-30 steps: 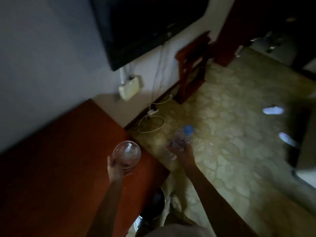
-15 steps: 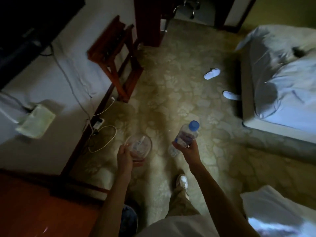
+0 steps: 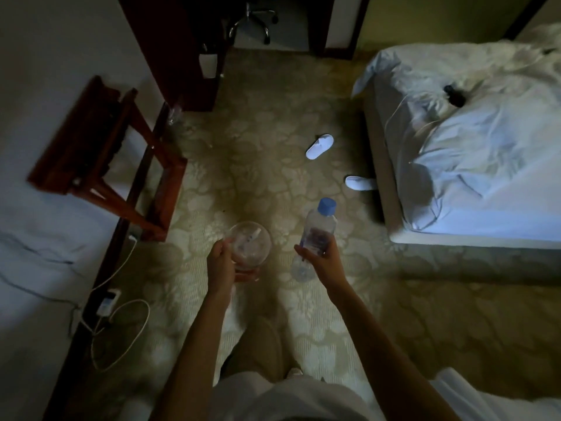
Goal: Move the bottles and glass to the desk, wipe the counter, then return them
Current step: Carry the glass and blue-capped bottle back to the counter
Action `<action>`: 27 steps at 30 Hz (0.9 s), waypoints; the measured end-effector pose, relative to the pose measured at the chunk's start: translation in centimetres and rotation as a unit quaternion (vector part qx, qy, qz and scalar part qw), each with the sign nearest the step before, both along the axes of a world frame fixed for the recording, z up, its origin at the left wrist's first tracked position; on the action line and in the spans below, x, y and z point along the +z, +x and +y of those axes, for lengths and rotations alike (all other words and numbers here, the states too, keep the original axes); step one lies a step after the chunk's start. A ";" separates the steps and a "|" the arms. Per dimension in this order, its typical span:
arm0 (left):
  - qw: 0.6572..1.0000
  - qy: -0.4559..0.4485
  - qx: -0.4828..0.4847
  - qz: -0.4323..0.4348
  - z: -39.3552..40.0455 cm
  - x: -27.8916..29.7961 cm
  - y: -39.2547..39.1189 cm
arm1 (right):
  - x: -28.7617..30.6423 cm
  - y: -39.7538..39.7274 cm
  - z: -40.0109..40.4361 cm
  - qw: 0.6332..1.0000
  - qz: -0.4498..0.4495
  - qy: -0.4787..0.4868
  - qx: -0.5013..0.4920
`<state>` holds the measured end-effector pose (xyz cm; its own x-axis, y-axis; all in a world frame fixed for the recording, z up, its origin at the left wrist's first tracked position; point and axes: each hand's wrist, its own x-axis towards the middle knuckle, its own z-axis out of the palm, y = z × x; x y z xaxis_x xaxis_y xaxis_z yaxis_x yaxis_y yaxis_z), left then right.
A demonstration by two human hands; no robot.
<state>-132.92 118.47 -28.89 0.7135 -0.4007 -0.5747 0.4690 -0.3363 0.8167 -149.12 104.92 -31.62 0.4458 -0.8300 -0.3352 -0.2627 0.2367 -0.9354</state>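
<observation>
My left hand grips a clear drinking glass from its left side, held out over the patterned carpet. A clear plastic water bottle with a blue cap is gripped around its lower half by my right hand, tilted with the cap pointing away from me. A second clear bottle end shows just below that hand; how it is held is not visible. Both hands are at mid-frame, side by side and apart. A dark wooden desk stands far ahead.
A wooden luggage rack stands against the left wall, with a power strip and white cables on the floor. A bed fills the right side. Two white slippers lie on the carpet. An office chair base shows ahead.
The view has swung right, away from the red-brown counter, to face down the room. Both hands still carry the glass and bottle, now over the carpet.
</observation>
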 end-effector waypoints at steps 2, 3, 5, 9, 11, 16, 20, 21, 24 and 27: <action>1.000 0.006 -0.003 0.004 -3.9 -1.3 3.2 | -0.8 2.6 -3.3 1.000 0.007 0.007 -0.007; 1.000 0.006 -0.003 0.007 -5.9 -2.0 5.0 | -1.1 4.1 -5.2 1.000 0.006 0.007 -0.014; 1.000 0.010 -0.009 0.016 -10.1 -2.8 8.8 | -1.2 7.6 -9.1 1.000 -0.003 0.001 -0.024; 0.999 0.006 -0.025 0.033 -18.8 -1.7 16.9 | 0.7 15.8 -17.7 0.999 0.009 -0.009 -0.040; 0.999 -0.006 -0.030 0.023 -23.3 -0.1 21.2 | 2.6 20.3 -22.2 0.999 0.003 -0.027 -0.043; 0.999 -0.020 -0.050 -0.002 -33.9 3.5 29.7 | 5.8 28.3 -31.5 0.995 -0.023 -0.051 -0.077; 0.998 -0.017 -0.061 0.010 -42.1 2.9 35.2 | 3.6 33.1 -38.2 0.996 -0.024 -0.004 -0.090; 0.998 -0.012 -0.057 0.019 -44.3 2.3 36.6 | 2.8 34.3 -40.0 0.996 -0.019 0.005 -0.091; 0.998 -0.006 -0.046 0.043 -51.4 0.9 41.2 | 0.7 38.8 -46.7 0.995 -0.011 0.019 -0.100; 0.998 -0.006 -0.048 0.040 -59.2 0.6 46.8 | 0.9 44.7 -55.1 0.996 -0.010 0.019 -0.087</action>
